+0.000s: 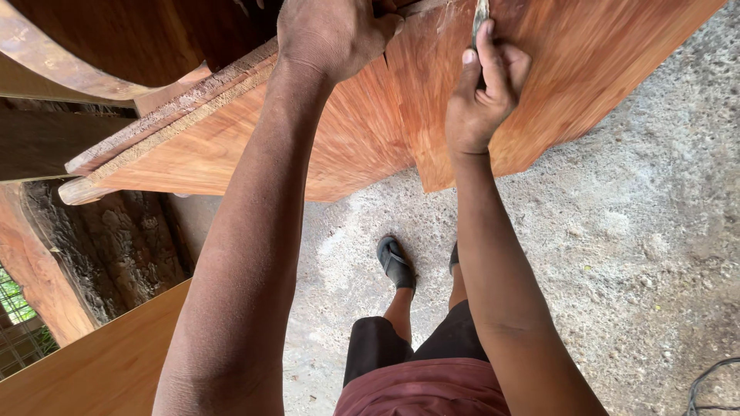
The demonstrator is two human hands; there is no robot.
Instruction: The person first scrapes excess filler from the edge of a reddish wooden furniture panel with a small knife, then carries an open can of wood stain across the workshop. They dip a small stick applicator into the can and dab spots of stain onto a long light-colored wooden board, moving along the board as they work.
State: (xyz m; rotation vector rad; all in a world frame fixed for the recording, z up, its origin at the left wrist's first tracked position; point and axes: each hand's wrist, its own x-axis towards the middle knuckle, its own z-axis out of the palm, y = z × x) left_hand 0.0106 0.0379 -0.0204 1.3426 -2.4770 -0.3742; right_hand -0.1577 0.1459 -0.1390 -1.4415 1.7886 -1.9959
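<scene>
A large reddish-brown wooden panel [362,131] with curved grain stands before me. My left hand [333,32] rests on its upper part with the fingers curled over the edge of a plank near the top of the view. My right hand [484,88] grips a thin flat metal tool [479,17] and presses its blade against the panel's face, thumb stretched along the tool. The tool's tip runs out of the top of the view. Both forearms reach up from the bottom of the frame.
Rough concrete floor [632,246] spreads below and to the right. My feet in dark sandals [395,263] stand under the panel. A bark-covered log [108,246] and a pale wooden board [92,362] lie at the left. A dark cable [709,381] curls at the bottom right.
</scene>
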